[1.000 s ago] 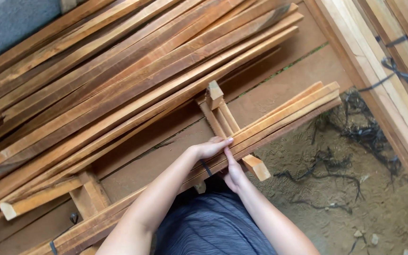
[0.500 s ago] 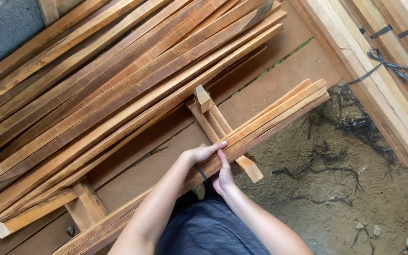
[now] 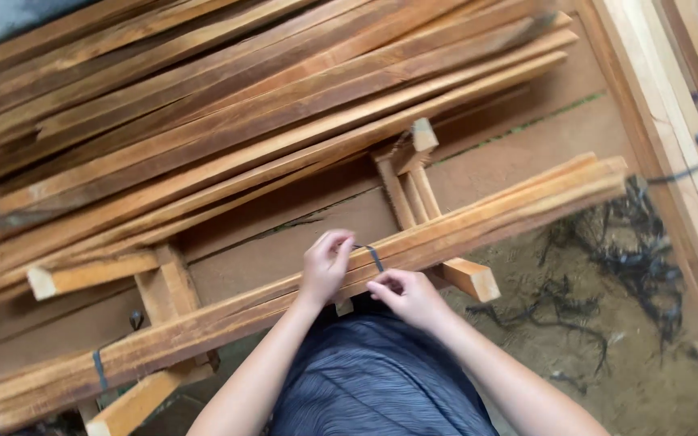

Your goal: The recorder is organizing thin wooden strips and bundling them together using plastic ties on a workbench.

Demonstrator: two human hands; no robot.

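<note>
Dark strap (image 3: pixel 373 257) now shows between my fingers, where half a second ago my hands sat pressed together on the wood with no strap visible. My left hand (image 3: pixel 325 266) has lifted a little, its fingertips pinched together on the strap's upper end. My right hand (image 3: pixel 404 295) sits lower and nearer my body, fingers curled shut on the lower end. Both forearms reach forward from my lap. The strap crosses the bundle of long slats (image 3: pixel 478 222) lying directly under my fingertips. Just beyond my fingers, short wooden cross-pieces (image 3: pixel 409 182) pass under the bundle, one blunt end (image 3: pixel 472 278) sticking out right of my right hand. Farther off lies a big stack of slats (image 3: pixel 228 121). Loose black strapping (image 3: pixel 632 266) tangles on the dirt to the right.
</note>
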